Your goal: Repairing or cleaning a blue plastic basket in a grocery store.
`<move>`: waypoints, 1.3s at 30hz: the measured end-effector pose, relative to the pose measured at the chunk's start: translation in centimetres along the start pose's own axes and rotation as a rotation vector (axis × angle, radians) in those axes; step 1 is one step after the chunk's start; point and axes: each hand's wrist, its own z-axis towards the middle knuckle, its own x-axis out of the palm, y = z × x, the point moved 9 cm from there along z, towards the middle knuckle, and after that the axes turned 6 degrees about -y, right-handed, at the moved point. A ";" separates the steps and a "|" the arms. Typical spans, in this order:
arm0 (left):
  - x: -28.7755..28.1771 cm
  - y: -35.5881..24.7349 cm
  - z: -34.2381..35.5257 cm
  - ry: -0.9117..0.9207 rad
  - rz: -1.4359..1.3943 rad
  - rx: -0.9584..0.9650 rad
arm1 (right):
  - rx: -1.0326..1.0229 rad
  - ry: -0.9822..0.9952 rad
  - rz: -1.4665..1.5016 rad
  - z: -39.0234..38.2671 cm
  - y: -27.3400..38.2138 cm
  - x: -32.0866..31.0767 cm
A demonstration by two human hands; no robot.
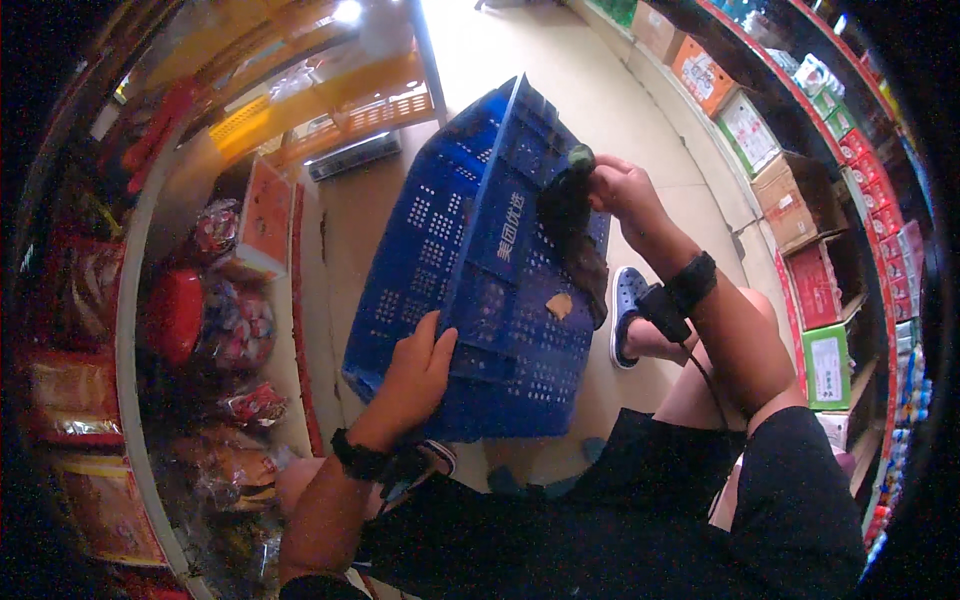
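A blue plastic crate (440, 240) with perforated walls stands tilted on the floor in front of me, its inside facing right. My left hand (418, 372) is closed on its near rim, thumb and fingers over the edge. At the crate's far right side, my right hand (625, 190) pinches a dark, crumpled, cloth-like thing (566, 208), whose exact kind I cannot make out. It hangs into the crate, and a greenish round part (580, 156) shows by my fingertips. A small tan scrap (559, 306) lies against the crate's inner wall, below the dark thing.
Shelves with packaged goods (235, 325) run along the left. On the right, cardboard boxes (795, 200) line a lower shelf, with small packets (870, 170) above. Tiled floor (500, 45) stretches ahead. My foot in a blue clog (628, 310) rests right of the crate.
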 end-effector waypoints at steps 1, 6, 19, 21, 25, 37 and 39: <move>0.0 -0.1 0.0 0.001 -0.003 0.005 | -0.054 -0.034 -0.119 0.0 0.0 -0.7; 0.5 -1.0 0.0 0.043 0.007 -0.008 | -0.093 -0.070 -0.160 -0.3 -1.6 -0.4; 0.2 -1.7 -0.5 0.006 0.023 0.061 | -0.181 -0.256 -0.198 1.7 1.8 -1.8; 0.3 -2.1 -0.5 -0.006 0.019 0.132 | -0.131 -0.157 -0.405 2.4 -1.9 -0.7; 0.2 -2.1 -0.3 0.008 -0.018 0.071 | -0.408 -0.138 -0.823 1.1 -1.5 1.3; 0.4 -3.1 -0.2 0.012 -0.063 0.055 | -0.738 -0.035 -1.328 -1.1 0.9 4.6; 0.4 -2.6 -0.1 0.035 -0.108 0.018 | -0.714 0.023 -1.299 -1.2 0.1 5.0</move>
